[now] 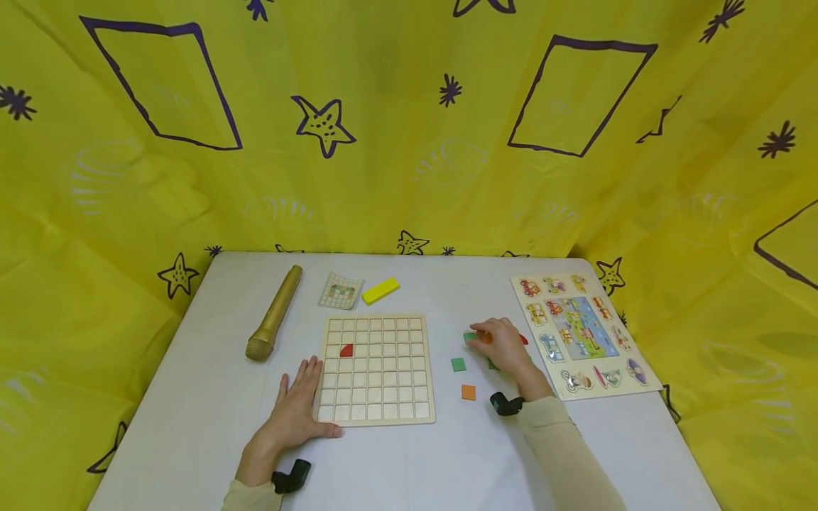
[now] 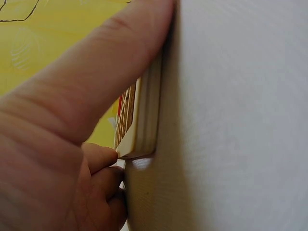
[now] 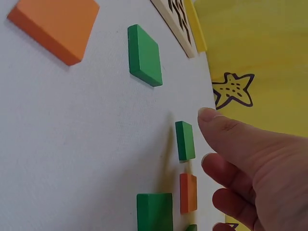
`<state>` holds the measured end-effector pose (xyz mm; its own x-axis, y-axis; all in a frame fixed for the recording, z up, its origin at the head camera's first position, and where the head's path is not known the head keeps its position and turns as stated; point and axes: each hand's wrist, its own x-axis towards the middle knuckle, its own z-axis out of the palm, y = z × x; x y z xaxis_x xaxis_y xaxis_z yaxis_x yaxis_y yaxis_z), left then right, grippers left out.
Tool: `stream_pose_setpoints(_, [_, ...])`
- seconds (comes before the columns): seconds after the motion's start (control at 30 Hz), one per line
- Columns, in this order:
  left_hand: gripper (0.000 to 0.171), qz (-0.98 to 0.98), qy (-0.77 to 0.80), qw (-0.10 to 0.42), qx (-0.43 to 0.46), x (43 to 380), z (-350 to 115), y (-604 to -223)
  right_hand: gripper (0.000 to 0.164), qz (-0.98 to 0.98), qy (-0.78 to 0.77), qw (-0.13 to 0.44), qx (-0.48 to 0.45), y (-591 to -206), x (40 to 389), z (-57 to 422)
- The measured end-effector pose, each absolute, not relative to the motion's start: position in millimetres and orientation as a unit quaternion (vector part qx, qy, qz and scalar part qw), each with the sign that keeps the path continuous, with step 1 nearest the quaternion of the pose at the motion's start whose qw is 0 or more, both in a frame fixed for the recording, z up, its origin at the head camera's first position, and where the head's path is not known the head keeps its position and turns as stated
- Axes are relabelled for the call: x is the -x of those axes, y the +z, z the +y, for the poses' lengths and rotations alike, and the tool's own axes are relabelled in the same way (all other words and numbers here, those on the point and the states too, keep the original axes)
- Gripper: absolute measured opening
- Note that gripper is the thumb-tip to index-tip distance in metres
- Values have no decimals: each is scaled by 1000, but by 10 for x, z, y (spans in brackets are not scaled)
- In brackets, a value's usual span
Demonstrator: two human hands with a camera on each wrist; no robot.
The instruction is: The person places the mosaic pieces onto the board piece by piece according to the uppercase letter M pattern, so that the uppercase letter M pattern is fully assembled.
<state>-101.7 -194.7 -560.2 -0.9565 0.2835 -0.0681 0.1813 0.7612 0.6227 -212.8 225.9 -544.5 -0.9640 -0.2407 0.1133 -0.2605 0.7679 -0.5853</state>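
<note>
A square wooden grid board (image 1: 375,419) lies on the table with a red quarter-round tile (image 1: 346,350) in one of its cells. My left hand (image 1: 295,408) rests at the board's near left corner, fingers along the left side and thumb at the near edge. To the right of the board, my right hand (image 1: 505,348) hovers over several small tiles, thumb and fingers apart with nothing between them. Close by its fingertips are a green tile (image 3: 185,140) and an orange tile (image 3: 188,192). Another green tile (image 1: 458,364) and an orange tile (image 1: 469,392) lie nearer the board.
Beyond the board are a patterned card (image 1: 341,291) and a yellow block (image 1: 380,291). A gold microphone (image 1: 273,316) lies at the left. On the right is a wooden picture puzzle (image 1: 562,387), with a red piece (image 1: 524,339) partly hidden beside my right hand. Yellow curtains surround the table.
</note>
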Motion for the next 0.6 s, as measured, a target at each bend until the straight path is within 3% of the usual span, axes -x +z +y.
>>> stream_pose_setpoints(0.6, [137,934,326,85,-118,1015,-1942,-5599,36,-963,227,-6,-143,-5479,2195,2293])
